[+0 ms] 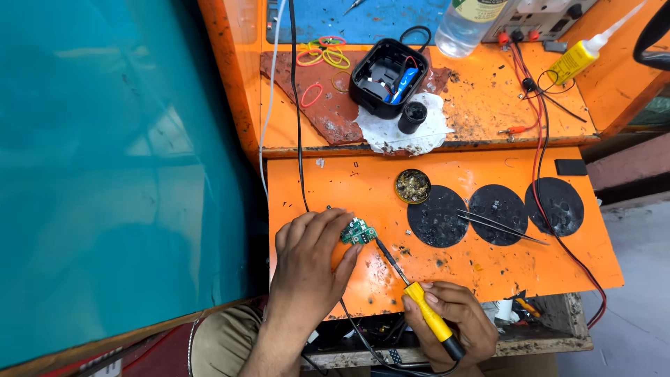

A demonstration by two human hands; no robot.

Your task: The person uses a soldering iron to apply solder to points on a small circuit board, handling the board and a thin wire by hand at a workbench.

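Note:
My left hand [307, 269] rests on the orange bench top [335, 181], its fingertips pinning down a small green circuit board [359, 232]. My right hand [453, 321] grips the yellow handle of a soldering iron [419, 297]; its dark tip points up-left and meets the board's right edge. A black cable runs from the iron's handle down below the bench edge.
Tweezers [499, 227] lie across three black round pads [497, 213]. A brass tip-cleaner tin [413, 186] sits above them. Farther back are an open black case with a blue cell [388, 75], rubber bands [324, 54], a clear bottle [464, 24], a yellow glue bottle [578, 59], and red-and-black leads [541, 160]. A teal panel stands at left.

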